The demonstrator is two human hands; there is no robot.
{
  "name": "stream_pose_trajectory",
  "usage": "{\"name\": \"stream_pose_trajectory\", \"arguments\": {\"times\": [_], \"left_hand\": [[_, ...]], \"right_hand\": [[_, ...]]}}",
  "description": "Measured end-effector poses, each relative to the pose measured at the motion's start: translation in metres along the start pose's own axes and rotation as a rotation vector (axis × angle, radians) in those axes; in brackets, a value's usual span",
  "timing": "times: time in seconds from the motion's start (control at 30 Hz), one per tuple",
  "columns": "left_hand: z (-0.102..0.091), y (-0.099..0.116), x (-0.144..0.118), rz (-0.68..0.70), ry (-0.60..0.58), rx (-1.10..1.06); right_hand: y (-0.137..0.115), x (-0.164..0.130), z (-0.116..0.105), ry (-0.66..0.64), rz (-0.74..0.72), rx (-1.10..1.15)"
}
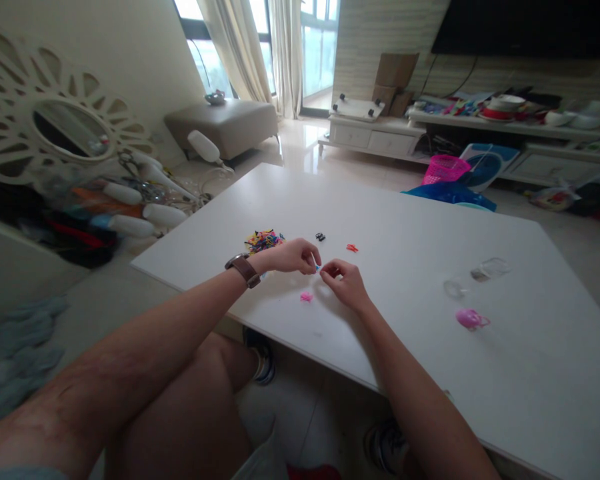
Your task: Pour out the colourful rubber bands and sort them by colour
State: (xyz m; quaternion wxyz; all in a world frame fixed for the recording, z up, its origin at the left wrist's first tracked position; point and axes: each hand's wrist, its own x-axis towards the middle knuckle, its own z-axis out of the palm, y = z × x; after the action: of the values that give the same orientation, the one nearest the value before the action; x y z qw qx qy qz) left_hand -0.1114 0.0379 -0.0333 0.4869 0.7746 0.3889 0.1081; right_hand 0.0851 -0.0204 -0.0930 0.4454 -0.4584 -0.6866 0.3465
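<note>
My left hand (300, 256), with a brown-strapped watch on its wrist, is closed in a pinch over the white table. A small blue piece (318, 268) shows at its fingertips. Close beside it, my right hand (345, 281) has thumb and forefinger pinched together; what they grip is too small to make out. Behind my left wrist lies a pile of small multicoloured bands (261, 240), partly covered by the hand. Small separate groups lie around my hands: black bands (321, 237), orange-red bands (352, 248) and pink bands (306, 297).
Toward the table's right side are a clear container (491, 268), a clear round piece (454, 289) and a pink-purple item (471, 319). The white table (405, 233) has its near edge above my legs. Beyond it stand a pink basket (446, 169) and a padded bench (225, 123).
</note>
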Motion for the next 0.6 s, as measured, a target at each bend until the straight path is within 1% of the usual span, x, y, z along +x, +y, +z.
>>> {"name": "stream_pose_trajectory", "arguments": {"times": [0.07, 0.23, 0.43, 0.6], "left_hand": [[0.0016, -0.0028, 0.0011, 0.008, -0.024, 0.029], [0.0049, -0.0072, 0.0048, 0.036, -0.006, 0.092], [0.0036, -0.0033, 0.0032, 0.050, 0.007, 0.062], [0.0027, -0.0009, 0.0018, 0.073, 0.051, 0.073]], "right_hand": [[0.0003, 0.0001, -0.0001, 0.005, -0.006, -0.002], [0.0035, 0.0005, 0.0011, -0.027, -0.013, -0.009], [0.0054, -0.0001, 0.0020, -0.057, -0.012, -0.015], [0.0046, -0.0019, 0.0033, -0.081, 0.001, -0.008]]}}
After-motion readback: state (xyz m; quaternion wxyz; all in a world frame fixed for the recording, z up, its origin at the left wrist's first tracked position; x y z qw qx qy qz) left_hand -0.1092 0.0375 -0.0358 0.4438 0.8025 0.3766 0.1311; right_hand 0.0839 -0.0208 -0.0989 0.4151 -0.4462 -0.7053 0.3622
